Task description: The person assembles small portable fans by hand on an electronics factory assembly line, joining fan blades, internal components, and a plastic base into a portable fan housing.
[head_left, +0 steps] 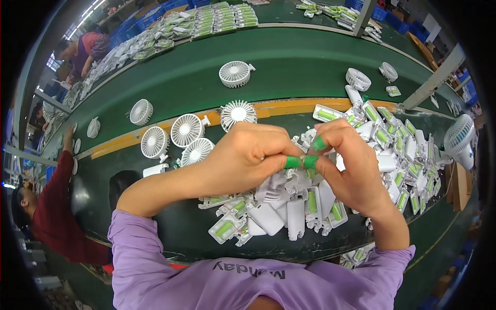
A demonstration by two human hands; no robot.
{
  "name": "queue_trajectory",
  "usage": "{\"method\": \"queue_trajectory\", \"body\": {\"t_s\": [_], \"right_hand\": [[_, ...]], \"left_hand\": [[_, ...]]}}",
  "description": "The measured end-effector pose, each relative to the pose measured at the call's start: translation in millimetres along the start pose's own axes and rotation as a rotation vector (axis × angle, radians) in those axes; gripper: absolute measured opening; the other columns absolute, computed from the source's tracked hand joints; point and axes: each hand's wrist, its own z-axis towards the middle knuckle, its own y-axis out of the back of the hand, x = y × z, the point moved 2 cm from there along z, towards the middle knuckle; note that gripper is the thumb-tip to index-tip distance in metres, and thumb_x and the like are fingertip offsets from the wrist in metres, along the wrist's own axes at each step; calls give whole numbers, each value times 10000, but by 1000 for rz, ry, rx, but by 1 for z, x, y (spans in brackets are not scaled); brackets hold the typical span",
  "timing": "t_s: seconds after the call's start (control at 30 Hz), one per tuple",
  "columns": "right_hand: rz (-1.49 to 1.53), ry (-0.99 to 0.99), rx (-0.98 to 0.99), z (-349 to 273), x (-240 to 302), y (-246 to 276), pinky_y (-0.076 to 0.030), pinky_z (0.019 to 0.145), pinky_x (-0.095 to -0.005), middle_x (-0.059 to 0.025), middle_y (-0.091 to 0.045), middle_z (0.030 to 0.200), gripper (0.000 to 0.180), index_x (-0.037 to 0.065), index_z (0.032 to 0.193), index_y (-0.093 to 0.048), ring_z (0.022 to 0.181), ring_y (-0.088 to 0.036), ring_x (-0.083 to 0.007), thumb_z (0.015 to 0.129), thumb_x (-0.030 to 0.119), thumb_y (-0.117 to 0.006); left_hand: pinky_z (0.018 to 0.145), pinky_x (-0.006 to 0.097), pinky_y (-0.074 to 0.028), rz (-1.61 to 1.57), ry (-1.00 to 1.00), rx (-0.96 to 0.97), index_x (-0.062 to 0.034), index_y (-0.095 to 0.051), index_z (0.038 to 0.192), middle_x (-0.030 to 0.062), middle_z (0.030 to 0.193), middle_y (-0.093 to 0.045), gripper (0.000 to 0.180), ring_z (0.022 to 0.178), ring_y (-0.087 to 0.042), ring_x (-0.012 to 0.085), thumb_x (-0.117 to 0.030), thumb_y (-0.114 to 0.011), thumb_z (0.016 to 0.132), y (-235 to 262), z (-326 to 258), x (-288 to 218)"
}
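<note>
The left hand [258,152] comes in level, wrist straight and knuckles up, its thumb and forefinger pinched together on what looks like a small pale piece [304,160], though the fingers cover most of it. The right hand [351,163] leans in from the other side, fingers bent and thumb tip at that same spot; I cannot tell whether it grips the piece too. Green wrapping covers several fingertips.

Just below the hands, smooth white plastic casings [265,218] lie jumbled on the dark counter [181,232], some open and showing glossy green cylinders [224,228]. A larger heap of casings [405,155] spreads to the right. To the left sit round fan heads [187,130] with fine, ribbed grilles. Beyond a yellow strip [279,108], more fan heads rest on a smooth green belt [175,77]. At far left, a co-worker's dark red sleeve [57,181] reaches forward.
</note>
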Motion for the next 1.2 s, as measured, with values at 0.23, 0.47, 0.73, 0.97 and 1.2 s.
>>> {"method": "queue_trajectory", "body": {"t_s": [0.23, 0.47, 0.73, 0.97, 1.2], "right_hand": [[522, -529, 29, 63, -62, 20, -457, 631, -257, -39, -582, 739, 222, -8, 968, -490, 720, -585, -91, 778, 33, -600], [204, -483, -201, 96, -170, 36, -457, 677, -235, -55, -626, 795, 225, -29, 1002, -532, 736, -592, -95, 807, 65, -592], [-410, -564, -45, 27, -203, 56, -481, 749, -333, -200, -641, 936, 347, -33, 1104, -550, 832, -633, -283, 789, 111, -546], [-480, -704, 319, -15, -198, 14, -468, 803, -386, -207, -623, 974, 328, 0, 1056, -589, 917, -601, -331, 794, 195, -563], [-229, -599, 500, 11, -134, -40, -467, 800, -396, -199, -631, 957, 323, -11, 1012, -611, 891, -605, -342, 795, 224, -560]], "left_hand": [[721, 292, -474, -199, 209, -219, -8, -629, 963, 111, 844, -637, 207, 780, -606, 202, -155, -590, 823, 31, 47, 104], [874, 446, -401, 996, -40, -226, -36, -606, 994, 170, 1024, -602, 317, 986, -549, 308, -270, -645, 785, 34, 70, 231], [730, 421, -438, 912, 484, 92, -44, -545, 936, 110, 803, -631, 277, 806, -604, 288, -183, -676, 735, 44, 62, 251], [523, 241, -388, 45, 694, -28, 17, -530, 1051, 6, 629, -548, 288, 574, -504, 73, -52, -620, 786, 47, 40, 205], [584, 218, -412, -55, 597, -198, 44, -523, 1077, 0, 636, -548, 298, 649, -550, 59, -29, -601, 798, 56, 11, 153]]}}
